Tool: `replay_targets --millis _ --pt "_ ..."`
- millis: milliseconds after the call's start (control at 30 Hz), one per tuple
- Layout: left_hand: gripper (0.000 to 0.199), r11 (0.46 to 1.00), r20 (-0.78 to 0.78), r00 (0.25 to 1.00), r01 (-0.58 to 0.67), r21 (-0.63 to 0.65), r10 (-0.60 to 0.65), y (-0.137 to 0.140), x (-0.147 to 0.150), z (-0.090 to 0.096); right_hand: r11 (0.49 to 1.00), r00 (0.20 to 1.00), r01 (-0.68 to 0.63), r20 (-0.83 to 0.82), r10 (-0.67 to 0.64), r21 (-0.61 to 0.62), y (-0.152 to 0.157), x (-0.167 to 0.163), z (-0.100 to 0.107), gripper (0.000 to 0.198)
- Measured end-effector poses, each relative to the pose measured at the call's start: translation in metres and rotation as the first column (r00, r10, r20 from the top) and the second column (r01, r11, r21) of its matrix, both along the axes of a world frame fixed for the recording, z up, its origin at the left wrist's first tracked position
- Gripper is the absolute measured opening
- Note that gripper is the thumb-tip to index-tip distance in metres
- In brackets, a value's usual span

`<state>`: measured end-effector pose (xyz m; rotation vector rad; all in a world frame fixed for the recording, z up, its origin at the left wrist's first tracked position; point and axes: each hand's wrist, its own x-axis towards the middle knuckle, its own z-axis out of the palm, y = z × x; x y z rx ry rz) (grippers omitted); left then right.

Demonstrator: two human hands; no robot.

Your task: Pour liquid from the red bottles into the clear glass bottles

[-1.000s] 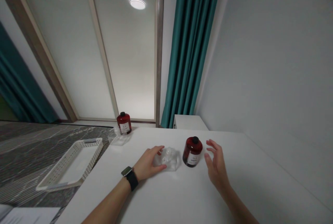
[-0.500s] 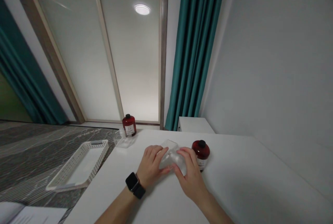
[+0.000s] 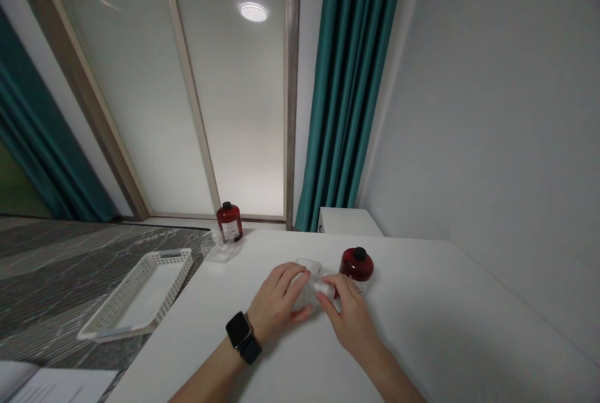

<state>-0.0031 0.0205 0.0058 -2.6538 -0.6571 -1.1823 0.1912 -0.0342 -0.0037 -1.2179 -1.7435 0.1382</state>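
A clear plastic package (image 3: 308, 268) is between my hands on the white table (image 3: 398, 340); its exact shape is hard to make out. My left hand (image 3: 280, 295), with a black watch (image 3: 242, 335) on the wrist, curls its fingers round the package's left side. The thumb and fingers of my right hand (image 3: 347, 310) pinch a whitish, translucent rounded piece (image 3: 325, 289) at its right side. I cannot tell whether that piece is joined to the package. Just beyond my right hand stands a dark red bottle (image 3: 357, 263) with a black cap and a white label, partly hidden by the hand.
A second red bottle (image 3: 229, 223) stands at the table's far left corner, beside another clear plastic package (image 3: 221, 252). Left of the table are a white perforated basket (image 3: 138, 293) and an open book (image 3: 60, 384). A white cabinet (image 3: 349, 222) stands behind the table.
My right hand has closed from a wide grasp into a pinch on the whitish piece. My left hand stays at the package. The view has shifted slightly.
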Motion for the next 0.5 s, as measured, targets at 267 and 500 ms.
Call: replay_targets --millis 267,500 --pt "0.064 0.971 -0.019 0.994 0.105 -0.216 -0.112 -0.0005 -0.0034 0.0039 0.990 0.991 -0.124 0.037 0.127 -0.068 -0.0020 0.0076 -0.0004 0.012" --pt "0.062 0.797 0.241 0.966 0.214 -0.565 -0.088 -0.0006 -0.0032 0.0072 0.997 0.993 -0.062 -0.102 0.057 -0.049 -0.0050 0.0058 -0.0022 0.054"
